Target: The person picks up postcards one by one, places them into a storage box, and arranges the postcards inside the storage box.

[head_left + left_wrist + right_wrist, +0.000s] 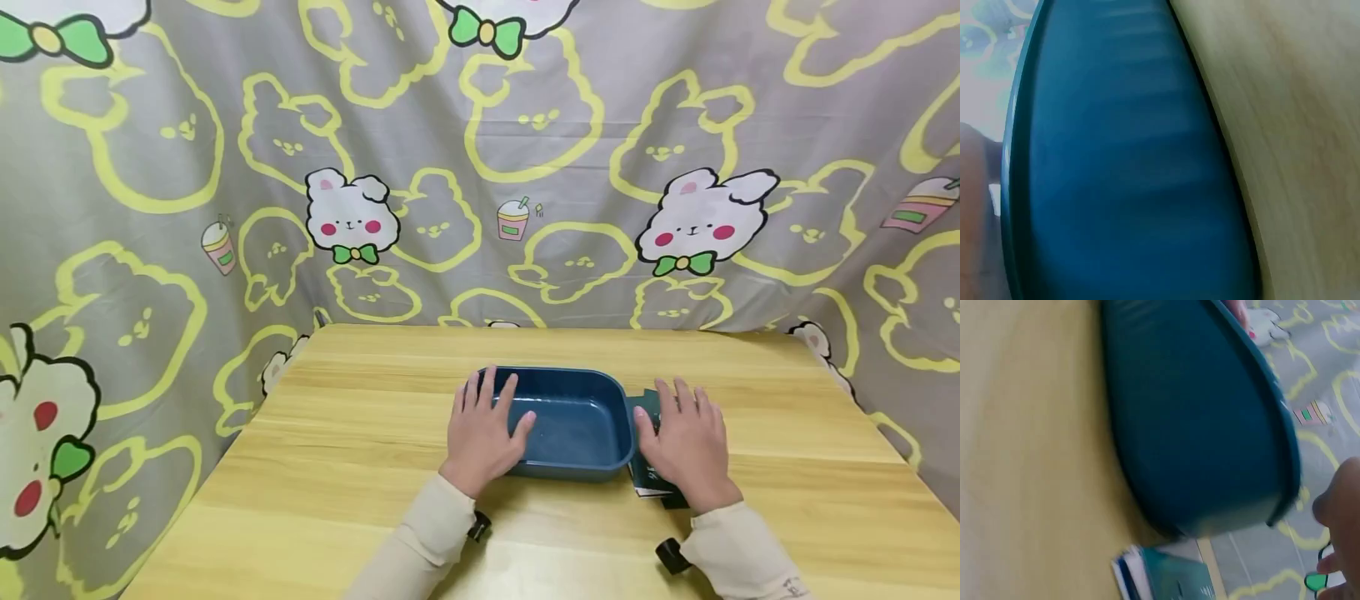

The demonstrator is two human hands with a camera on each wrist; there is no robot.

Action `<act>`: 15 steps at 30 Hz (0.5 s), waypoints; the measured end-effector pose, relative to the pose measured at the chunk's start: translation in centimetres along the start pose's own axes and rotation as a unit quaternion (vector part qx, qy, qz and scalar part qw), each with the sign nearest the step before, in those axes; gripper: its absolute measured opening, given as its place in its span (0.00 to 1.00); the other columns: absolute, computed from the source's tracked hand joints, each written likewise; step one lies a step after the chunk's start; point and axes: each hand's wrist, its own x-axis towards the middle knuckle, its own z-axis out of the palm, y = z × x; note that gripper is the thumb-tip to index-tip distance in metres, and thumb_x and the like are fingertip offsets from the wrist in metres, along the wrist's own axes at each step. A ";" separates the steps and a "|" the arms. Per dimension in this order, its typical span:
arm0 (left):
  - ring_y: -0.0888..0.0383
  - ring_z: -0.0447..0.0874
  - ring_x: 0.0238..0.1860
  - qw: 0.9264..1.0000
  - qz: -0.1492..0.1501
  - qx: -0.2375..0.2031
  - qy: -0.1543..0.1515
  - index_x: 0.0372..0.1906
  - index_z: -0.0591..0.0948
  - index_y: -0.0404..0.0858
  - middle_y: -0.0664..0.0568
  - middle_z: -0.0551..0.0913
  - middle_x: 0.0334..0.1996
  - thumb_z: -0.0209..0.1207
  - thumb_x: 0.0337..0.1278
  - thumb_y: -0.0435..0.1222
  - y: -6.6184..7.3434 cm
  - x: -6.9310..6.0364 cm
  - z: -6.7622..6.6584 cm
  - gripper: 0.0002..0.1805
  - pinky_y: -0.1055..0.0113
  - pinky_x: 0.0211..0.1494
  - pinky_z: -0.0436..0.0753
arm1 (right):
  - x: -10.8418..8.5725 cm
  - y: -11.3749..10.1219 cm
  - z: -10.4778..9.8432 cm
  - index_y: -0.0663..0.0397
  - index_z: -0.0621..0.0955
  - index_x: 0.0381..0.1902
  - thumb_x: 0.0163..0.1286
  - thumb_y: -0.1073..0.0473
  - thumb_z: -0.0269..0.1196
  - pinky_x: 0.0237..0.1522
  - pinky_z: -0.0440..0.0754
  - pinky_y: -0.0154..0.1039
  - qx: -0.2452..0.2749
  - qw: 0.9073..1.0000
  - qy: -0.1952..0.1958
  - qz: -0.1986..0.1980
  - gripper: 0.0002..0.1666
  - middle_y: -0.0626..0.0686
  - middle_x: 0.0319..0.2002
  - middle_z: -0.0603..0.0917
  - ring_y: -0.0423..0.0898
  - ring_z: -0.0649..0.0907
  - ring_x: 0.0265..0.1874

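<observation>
A dark blue rectangular tub [573,421] stands upright on the table, its inside bare. Over its left end lies my left hand [483,433], fingers spread and relaxed; whether it presses on the rim cannot be told. My right hand [686,442] is just right of the tub, fingers extended, above a dark green booklet or flat packet [647,475] that it partly covers. The tub's outer wall [1129,156] fills much of the left wrist view. In the right wrist view the tub [1197,425] stands beside the green item [1179,575], with part of my right hand [1341,525] at the right edge.
The wooden table [337,433] reaches back to a grey curtain [420,142] with rabbit and cup prints, which also hangs at both sides. A black wrist device [672,556] sits at my right sleeve and another [480,526] at my left.
</observation>
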 end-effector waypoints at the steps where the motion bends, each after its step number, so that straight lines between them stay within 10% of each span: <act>1: 0.41 0.54 0.72 1.000 -0.005 -0.026 0.011 0.74 0.63 0.46 0.41 0.57 0.73 0.41 0.71 0.57 -0.3 0.2 -0.1 0.33 0.46 0.70 0.56 | 0.2 0.2 -0.2 0.71 0.68 0.63 0.72 0.48 0.54 0.56 0.61 0.70 0.003 1.000 -0.003 0.011 0.34 0.75 0.61 0.67 0.76 0.65 0.58; 9: 0.40 0.66 0.65 0.964 -0.069 -0.236 0.102 0.69 0.65 0.35 0.38 0.67 0.66 0.46 0.72 0.48 -3.2 1.7 -0.7 0.29 0.43 0.62 0.67 | 1.4 2.9 -2.0 0.87 0.66 0.50 0.67 0.26 0.46 0.37 0.71 0.65 -0.029 0.973 -0.168 0.158 0.57 0.79 0.42 0.70 0.75 0.70 0.42; 12: 0.38 0.66 0.65 0.939 -0.120 -0.307 0.100 0.69 0.65 0.33 0.37 0.68 0.66 0.48 0.72 0.45 -4.4 2.0 -0.4 0.28 0.44 0.64 0.66 | 1.5 3.9 -2.1 0.87 0.66 0.48 0.62 0.21 0.48 0.35 0.71 0.62 -0.027 0.953 -0.230 0.194 0.62 0.78 0.39 0.67 0.73 0.69 0.40; 15: 0.38 0.64 0.67 0.899 -0.178 -0.395 0.073 0.70 0.63 0.35 0.37 0.66 0.68 0.51 0.71 0.43 -5.3 2.2 0.3 0.28 0.44 0.66 0.64 | 1.5 4.7 -2.1 0.85 0.69 0.45 0.61 0.25 0.55 0.34 0.71 0.60 -0.013 0.947 -0.251 0.199 0.57 0.74 0.36 0.68 0.71 0.69 0.38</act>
